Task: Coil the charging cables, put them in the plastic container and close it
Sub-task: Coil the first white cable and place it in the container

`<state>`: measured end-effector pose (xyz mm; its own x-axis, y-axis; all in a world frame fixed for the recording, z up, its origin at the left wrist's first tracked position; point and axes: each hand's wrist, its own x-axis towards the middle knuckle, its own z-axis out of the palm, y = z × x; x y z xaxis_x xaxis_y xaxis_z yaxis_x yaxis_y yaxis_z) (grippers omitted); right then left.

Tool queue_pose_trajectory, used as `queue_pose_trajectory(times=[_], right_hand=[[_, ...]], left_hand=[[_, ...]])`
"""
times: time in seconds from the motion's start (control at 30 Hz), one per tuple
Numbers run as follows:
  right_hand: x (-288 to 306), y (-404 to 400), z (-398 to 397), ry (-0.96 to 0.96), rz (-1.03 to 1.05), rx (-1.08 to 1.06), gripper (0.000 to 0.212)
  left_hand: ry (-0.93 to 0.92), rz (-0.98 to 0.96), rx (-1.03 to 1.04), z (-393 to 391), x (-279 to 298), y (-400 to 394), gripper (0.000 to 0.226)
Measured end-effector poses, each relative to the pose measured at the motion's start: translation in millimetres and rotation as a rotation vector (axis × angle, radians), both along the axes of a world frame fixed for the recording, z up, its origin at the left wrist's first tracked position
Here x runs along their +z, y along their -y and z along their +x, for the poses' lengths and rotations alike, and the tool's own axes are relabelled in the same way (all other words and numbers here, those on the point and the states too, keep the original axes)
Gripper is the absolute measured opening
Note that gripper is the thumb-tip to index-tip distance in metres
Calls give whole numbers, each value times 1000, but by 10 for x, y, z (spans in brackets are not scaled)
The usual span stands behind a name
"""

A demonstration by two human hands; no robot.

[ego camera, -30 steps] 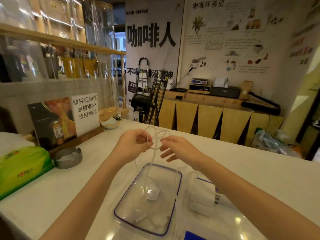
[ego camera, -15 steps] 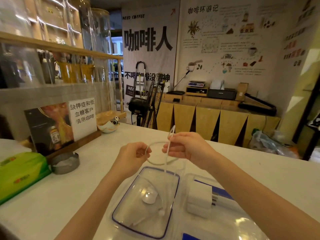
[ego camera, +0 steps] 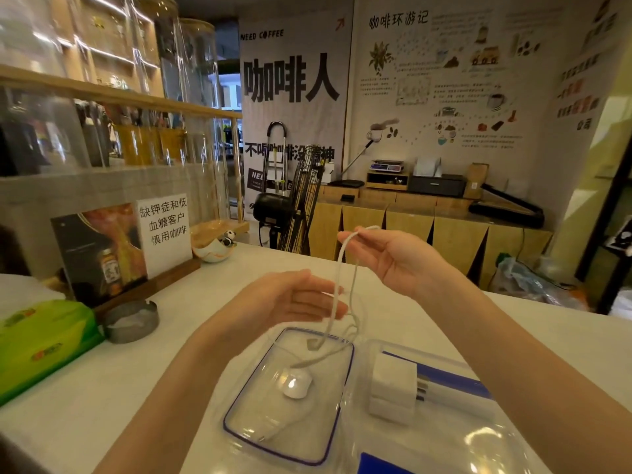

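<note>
right hand [ego camera: 393,258], frame centre, pinches the thin limp cable [ego camera: 338,285]; left hand [ego camera: 290,299] flat, empty; best gripped near its puck [ego camera: 297,386].

A pale, matt stone-look bench [ego camera: 143,381] carries a clear, glossy plastic lid [ego camera: 290,405] edged in a blue seal, with a transparent plastic container [ego camera: 478,436] beside it catching bright reflections. A smooth, glossy white charging puck [ego camera: 297,386] lies on the lid, its white cable [ego camera: 337,289] matt and rubbery. Matt white plastic adapters [ego camera: 393,388] sit in the container. Nearby: a dull grey metal ashtray [ego camera: 131,319], a shiny green plastic-wrapped tissue pack [ego camera: 41,343], and a printed paper sign [ego camera: 164,230] on a dark wooden base [ego camera: 150,289].
</note>
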<state>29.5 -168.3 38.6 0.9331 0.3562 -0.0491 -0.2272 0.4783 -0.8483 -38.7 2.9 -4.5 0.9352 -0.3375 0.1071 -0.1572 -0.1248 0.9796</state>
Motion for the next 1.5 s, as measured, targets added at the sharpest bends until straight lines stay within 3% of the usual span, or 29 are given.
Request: queue_pose_trajectory(times=[0.07, 0.2, 0.27, 0.37, 0.47, 0.57, 0.67, 0.73, 0.83, 0.93, 1.07, 1.23, 1.33, 1.4, 1.5], right_hand=[[46, 11, 48, 24, -16, -59, 12], [86, 70, 133, 11, -6, -164, 13], [81, 144, 161, 93, -209, -211, 14], [-33, 247, 214, 402, -761, -366, 16], [-139, 280, 272, 648, -886, -481, 17], [-207, 249, 227, 900, -943, -278, 21], [-373, 185, 242, 1051, -1149, -314, 28], [-399, 154, 130, 1010, -1167, -178, 15], [-400, 63, -158, 787, -1002, 163, 14], [-412, 23, -312, 788, -952, 270, 15], [-319, -18, -402, 803, -936, 249, 26], [-146, 22, -400, 1082, -1120, 13, 30], [34, 54, -349, 1405, -1140, -195, 25], [115, 96, -252, 1587, -1154, -335, 26], [177, 165, -124, 1629, -1068, -456, 23]], left_hand=[[-55, -87, -176, -58, 56, 55, 52], [41, 23, -259, -101, 125, 225, 27], [66, -8, -281, -99, 158, 316, 23], [87, -230, -302, -80, 255, 418, 25], [81, -405, -374, -9, 384, 473, 31], [114, -517, -370, 100, 476, 528, 33], [166, -622, -328, 213, 516, 510, 34], [171, -684, -277, 284, 524, 451, 37], [149, -748, -175, 422, 506, 353, 37], [145, -735, -76, 550, 456, 302, 34], [190, -603, 31, 649, 409, 257, 30], [438, -15, 240, 670, 399, 179, 22], [391, 230, 132, 620, 415, 158, 24], [261, 178, -60, 578, 423, 165, 38], [125, -101, -268, 589, 401, 175, 40]])
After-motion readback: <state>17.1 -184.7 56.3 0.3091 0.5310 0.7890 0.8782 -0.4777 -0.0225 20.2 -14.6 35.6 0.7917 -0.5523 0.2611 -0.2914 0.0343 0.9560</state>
